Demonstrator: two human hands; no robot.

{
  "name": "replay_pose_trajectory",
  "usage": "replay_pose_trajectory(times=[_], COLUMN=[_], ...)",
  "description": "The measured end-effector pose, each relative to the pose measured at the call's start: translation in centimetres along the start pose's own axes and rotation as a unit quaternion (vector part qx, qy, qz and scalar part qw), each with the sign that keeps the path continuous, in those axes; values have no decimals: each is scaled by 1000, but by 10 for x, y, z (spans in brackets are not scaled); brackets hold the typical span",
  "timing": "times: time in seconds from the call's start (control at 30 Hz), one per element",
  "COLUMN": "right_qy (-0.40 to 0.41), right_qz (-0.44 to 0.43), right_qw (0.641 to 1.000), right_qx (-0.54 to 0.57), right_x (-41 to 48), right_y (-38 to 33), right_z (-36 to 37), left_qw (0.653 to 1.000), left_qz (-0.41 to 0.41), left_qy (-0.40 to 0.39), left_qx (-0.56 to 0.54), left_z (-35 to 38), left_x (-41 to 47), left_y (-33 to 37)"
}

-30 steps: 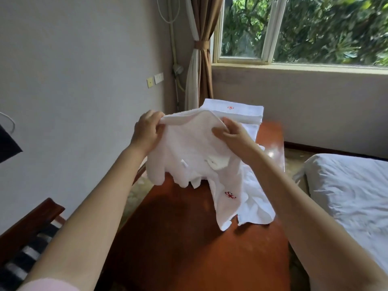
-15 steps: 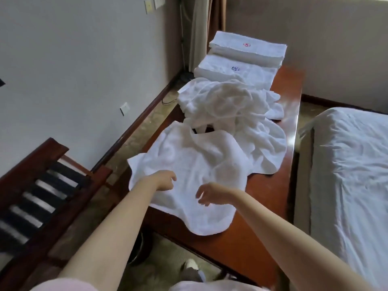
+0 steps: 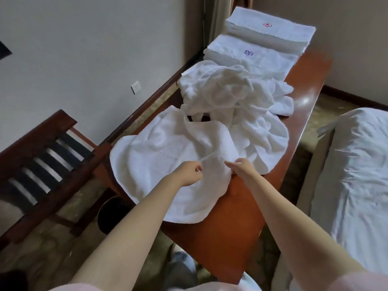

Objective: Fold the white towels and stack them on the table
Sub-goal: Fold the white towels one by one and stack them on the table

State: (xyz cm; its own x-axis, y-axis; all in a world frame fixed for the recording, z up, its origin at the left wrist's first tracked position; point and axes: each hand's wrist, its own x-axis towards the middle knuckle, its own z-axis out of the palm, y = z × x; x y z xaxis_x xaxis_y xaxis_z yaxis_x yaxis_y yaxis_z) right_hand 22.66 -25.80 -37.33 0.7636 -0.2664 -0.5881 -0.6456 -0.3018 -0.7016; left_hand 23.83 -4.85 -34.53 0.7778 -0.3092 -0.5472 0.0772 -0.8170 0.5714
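A white towel [image 3: 165, 143] lies spread over the near part of the red-brown table [image 3: 222, 238], its left side hanging past the edge. My left hand [image 3: 190, 173] pinches a raised crease in the middle of it. My right hand [image 3: 241, 168] holds the towel's puckered right edge, fingers pointing left. Behind it is a heap of crumpled white towels [image 3: 228, 93]. Two folded stacks stand at the far end, one with a blue mark [image 3: 248, 56] and one with a red mark [image 3: 270, 28].
A bed with white sheets [image 3: 361, 164] runs along the right of the table. A dark wooden slatted chair [image 3: 42, 152] stands at the left by the wall. A dark round bin [image 3: 111, 213] sits on the floor under the table's left edge.
The towel went from held up in the air to lying on the table. The view tipped down. Both hands have closed on the towel and a crease has risen by the left hand.
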Motion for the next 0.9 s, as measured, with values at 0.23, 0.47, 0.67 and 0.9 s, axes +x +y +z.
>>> replay_pose_trajectory(times=[0.23, 0.47, 0.67, 0.9], right_qy=[-86, -162, -224, -260], right_qz=[-45, -138, -62, -145], right_qw=[994, 975, 967, 954], right_qx=[-46, 68, 107, 24], right_x=[2, -17, -12, -26], right_y=[-21, -54, -41, -44], right_z=[-4, -24, -17, -3], left_qw=[997, 952, 910, 930], left_qz=[-11, -3, -10, -73], left_qy=[58, 272, 273, 270], left_qx=[47, -139, -312, -238], left_z=[63, 66, -11, -29], left_x=[2, -1, -38, -50], left_y=[24, 38, 46, 14])
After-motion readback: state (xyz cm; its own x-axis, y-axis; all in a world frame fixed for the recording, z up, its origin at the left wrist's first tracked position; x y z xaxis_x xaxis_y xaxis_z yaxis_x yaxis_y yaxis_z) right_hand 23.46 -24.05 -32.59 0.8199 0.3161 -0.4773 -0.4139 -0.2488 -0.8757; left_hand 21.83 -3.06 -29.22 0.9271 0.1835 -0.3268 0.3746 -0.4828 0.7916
